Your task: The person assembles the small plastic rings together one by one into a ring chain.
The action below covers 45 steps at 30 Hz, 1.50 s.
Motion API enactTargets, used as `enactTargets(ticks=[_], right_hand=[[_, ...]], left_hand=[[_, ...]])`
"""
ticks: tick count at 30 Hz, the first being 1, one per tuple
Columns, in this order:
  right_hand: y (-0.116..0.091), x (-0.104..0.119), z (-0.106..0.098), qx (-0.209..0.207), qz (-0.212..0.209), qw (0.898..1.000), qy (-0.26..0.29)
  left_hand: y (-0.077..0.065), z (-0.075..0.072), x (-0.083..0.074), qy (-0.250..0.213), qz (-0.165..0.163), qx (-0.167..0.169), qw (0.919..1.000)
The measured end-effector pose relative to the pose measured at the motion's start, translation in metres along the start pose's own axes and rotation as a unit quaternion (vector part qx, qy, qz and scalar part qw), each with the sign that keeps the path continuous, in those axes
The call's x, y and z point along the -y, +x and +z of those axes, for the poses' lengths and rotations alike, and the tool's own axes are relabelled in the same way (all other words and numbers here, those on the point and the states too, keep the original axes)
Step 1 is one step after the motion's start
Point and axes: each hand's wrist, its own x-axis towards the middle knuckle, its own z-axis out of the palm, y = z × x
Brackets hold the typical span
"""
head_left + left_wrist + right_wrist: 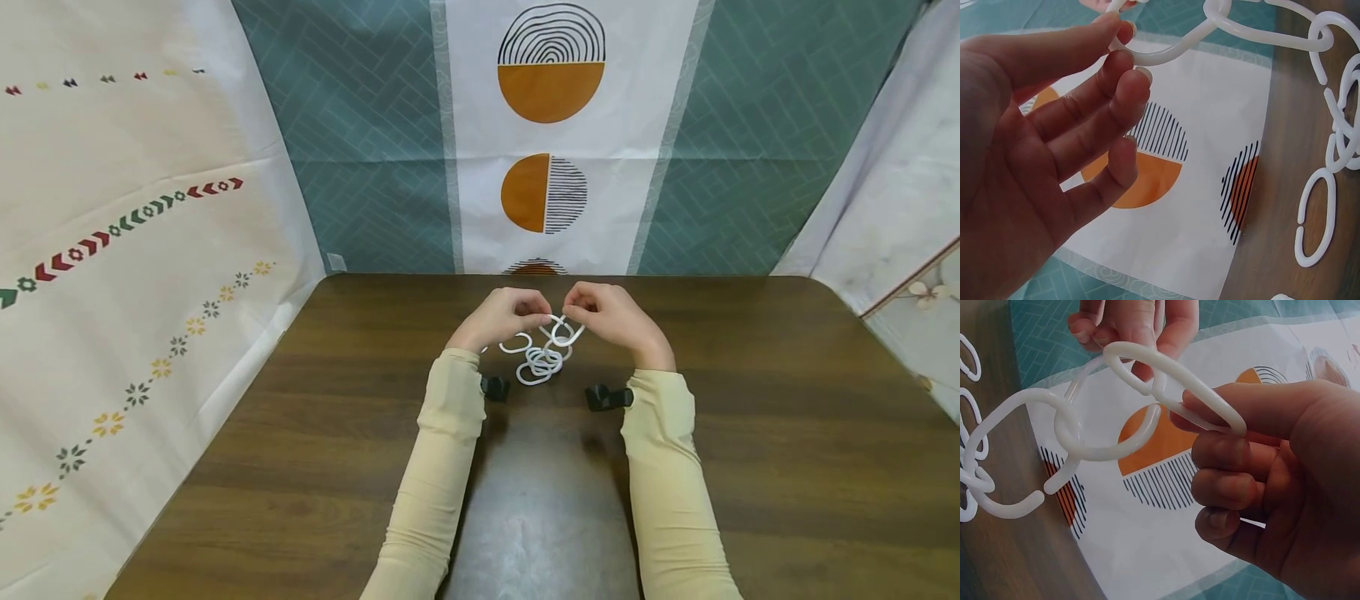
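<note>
Above the table, my left hand (504, 317) pinches an open-gapped white plastic chain link (1166, 58) between thumb and fingertips. Facing it, my right hand (617, 323) pinches another white link (1179, 372) by one end. These two links cross close to the left link's gap; whether they are hooked together I cannot tell. More joined white links trail from the left hand's link down to a small heap (543, 362) on the table below the hands. Part of the left hand's link is hidden behind its fingers.
The brown wooden table (300, 467) carries the heap, with a gapped link (1333, 212) at the heap's side. Black wrist mounts (607, 398) sit at both cuffs. A patterned cloth (360, 167) hangs behind the table's far edge, and a pale curtain (150, 250) borders the left.
</note>
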Motion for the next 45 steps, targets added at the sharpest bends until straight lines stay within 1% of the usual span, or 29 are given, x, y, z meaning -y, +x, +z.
enactTargets(ticks=[4,9,15,20,23,27,29,34,39,42,45], right_hand=[[0.0,0.001,0.0,-0.002,0.0,1.0,0.003],[0.0,0.001,0.0,-0.009,0.003,1.0,0.003],[0.001,0.0,-0.002,-0.02,-0.007,1.0,0.003],[0.003,0.001,-0.001,-0.025,-0.01,1.0,0.012],[0.005,0.002,0.0,-0.018,-0.007,0.999,0.032],[0.006,0.001,0.003,-0.001,0.003,0.997,0.076],[0.007,0.001,0.005,0.006,0.007,0.995,0.102],[0.009,0.004,0.009,0.012,0.008,0.99,0.142],[0.011,0.009,0.013,0.021,0.007,0.986,0.165],[0.012,0.013,0.015,0.026,0.001,0.987,0.16],[0.012,0.016,0.018,0.031,-0.011,0.99,0.139]], left_hand=[[-0.001,0.0,0.001,-0.008,0.0,0.003,1.0],[-0.002,-0.002,0.004,-0.029,-0.001,-0.006,0.9995],[-0.005,-0.008,0.007,-0.041,-0.018,-0.013,0.9989],[-0.006,-0.013,0.011,-0.035,-0.03,-0.001,0.9989],[-0.006,-0.014,0.012,-0.027,-0.036,0.014,0.9989],[-0.006,-0.013,0.011,-0.026,-0.035,0.031,0.9985],[-0.006,-0.013,0.011,-0.026,-0.034,0.033,0.9985],[-0.006,-0.015,0.01,-0.019,-0.029,0.031,0.9989],[-0.008,-0.019,0.011,-0.016,-0.035,0.028,0.9989],[-0.011,-0.023,0.013,-0.017,-0.04,0.022,0.9988],[-0.016,-0.028,0.016,-0.021,-0.047,0.014,0.9986]])
